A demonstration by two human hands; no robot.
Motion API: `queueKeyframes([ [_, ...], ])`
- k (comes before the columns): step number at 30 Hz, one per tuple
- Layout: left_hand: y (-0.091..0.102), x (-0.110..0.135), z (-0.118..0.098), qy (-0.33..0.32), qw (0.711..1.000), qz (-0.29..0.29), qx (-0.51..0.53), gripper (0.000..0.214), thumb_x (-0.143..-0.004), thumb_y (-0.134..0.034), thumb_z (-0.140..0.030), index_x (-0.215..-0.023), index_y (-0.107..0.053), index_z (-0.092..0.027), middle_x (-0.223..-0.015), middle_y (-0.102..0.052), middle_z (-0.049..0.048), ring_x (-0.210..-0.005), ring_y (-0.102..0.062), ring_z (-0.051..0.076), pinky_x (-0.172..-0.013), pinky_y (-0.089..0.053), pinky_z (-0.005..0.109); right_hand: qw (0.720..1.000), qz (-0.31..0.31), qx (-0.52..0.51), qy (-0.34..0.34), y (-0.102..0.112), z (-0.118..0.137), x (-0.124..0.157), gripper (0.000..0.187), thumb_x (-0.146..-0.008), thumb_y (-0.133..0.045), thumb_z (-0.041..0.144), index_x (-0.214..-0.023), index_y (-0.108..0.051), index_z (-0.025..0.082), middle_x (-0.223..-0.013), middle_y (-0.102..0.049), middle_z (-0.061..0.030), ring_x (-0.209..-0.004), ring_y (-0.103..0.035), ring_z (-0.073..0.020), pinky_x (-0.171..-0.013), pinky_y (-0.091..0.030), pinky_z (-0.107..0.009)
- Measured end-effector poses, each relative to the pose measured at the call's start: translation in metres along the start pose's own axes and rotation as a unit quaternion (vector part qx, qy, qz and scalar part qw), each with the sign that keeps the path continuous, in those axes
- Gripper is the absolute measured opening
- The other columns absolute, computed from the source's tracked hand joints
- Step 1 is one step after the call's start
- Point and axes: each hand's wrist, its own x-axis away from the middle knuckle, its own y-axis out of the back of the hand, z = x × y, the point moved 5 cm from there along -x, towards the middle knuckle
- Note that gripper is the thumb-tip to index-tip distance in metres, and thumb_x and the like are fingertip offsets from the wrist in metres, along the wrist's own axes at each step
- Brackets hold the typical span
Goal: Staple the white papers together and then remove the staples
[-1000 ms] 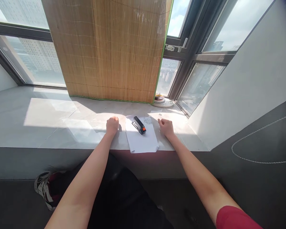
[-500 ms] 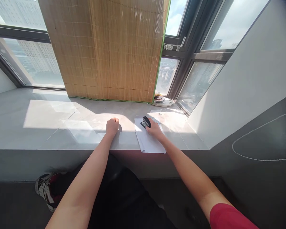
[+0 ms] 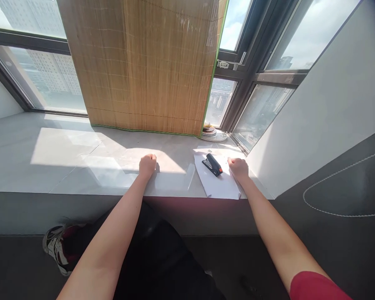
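Observation:
My left hand [image 3: 147, 165] rests on the pale window sill as a closed fist, with nothing showing in it. My right hand [image 3: 238, 168] is also curled into a fist, on the sill against the right edge of a stack of white paper [image 3: 220, 188]. On top of that paper lies a black stapler [image 3: 213, 165] with an orange-red patch at its near end; neither hand touches it. The paper's near edge hangs slightly past the sill's front edge.
A bamboo blind [image 3: 143, 71] hangs in front of the window down to the sill [image 3: 65, 175]. Stacked plates [image 3: 210, 132] stand in the right back corner. A small staple-like piece [image 3: 209, 151] lies behind the paper. A beaded cord [image 3: 318, 211] loops at the right.
My right hand has let go of the stapler and moved right, closing into a fist. The paper and stapler now lie farther right. My left hand has stayed in place.

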Motion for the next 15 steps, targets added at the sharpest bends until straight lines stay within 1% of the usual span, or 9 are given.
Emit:
queueKeyframes([
  [2,0.000,0.000,0.000,-0.001,1.000,-0.002,-0.001,0.037,-0.097,-0.041,-0.028,-0.061,-0.034,-0.026,-0.061,-0.044,0.0059,-0.066,-0.048,0.025,-0.070,-0.033,0.040,0.996,0.029,0.083,-0.007,-0.007,-0.014,-0.001,0.044,-0.103,-0.047,0.031,-0.069,-0.072,0.018,-0.076,-0.070,-0.0141,-0.081,-0.065,-0.0266,-0.072,-0.042,-0.035],
  [4,0.000,0.000,0.000,0.000,1.000,0.000,0.001,0.037,-0.097,-0.042,-0.028,-0.061,-0.036,-0.026,-0.061,-0.046,0.0064,-0.067,-0.050,0.025,-0.071,-0.034,0.040,0.992,0.045,0.119,0.011,-0.013,-0.019,0.000,0.041,-0.102,-0.048,0.028,-0.073,-0.074,0.017,-0.082,-0.073,-0.0158,-0.084,-0.066,-0.0268,-0.072,-0.040,-0.035],
  [6,0.001,0.000,0.000,0.000,1.000,0.001,0.000,0.037,-0.098,-0.041,-0.028,-0.061,-0.038,-0.026,-0.063,-0.049,0.0071,-0.068,-0.051,0.025,-0.072,-0.035,0.040,0.990,0.046,0.132,0.027,-0.017,-0.017,0.001,0.042,-0.103,-0.046,0.028,-0.076,-0.076,0.017,-0.086,-0.075,-0.0171,-0.086,-0.068,-0.0272,-0.072,-0.040,-0.035],
  [9,0.001,0.000,-0.001,-0.004,1.000,-0.002,-0.004,0.037,-0.098,-0.041,-0.027,-0.061,-0.040,-0.026,-0.065,-0.052,0.0079,-0.069,-0.052,0.026,-0.072,-0.036,0.040,0.989,0.044,0.136,0.023,-0.018,-0.014,0.001,0.042,-0.104,-0.046,0.029,-0.080,-0.079,0.017,-0.090,-0.076,-0.0185,-0.088,-0.069,-0.0283,-0.073,-0.041,-0.036],
  [15,0.001,0.001,-0.002,0.002,1.000,-0.005,-0.001,0.040,-0.099,-0.041,-0.025,-0.060,-0.036,-0.026,-0.060,-0.046,0.0053,-0.065,-0.047,0.023,-0.069,-0.033,0.039,0.989,0.045,0.136,0.022,-0.020,-0.018,0.000,0.041,-0.103,-0.047,0.031,-0.082,-0.079,0.017,-0.090,-0.076,-0.0180,-0.086,-0.069,-0.0285,-0.073,-0.041,-0.036],
])
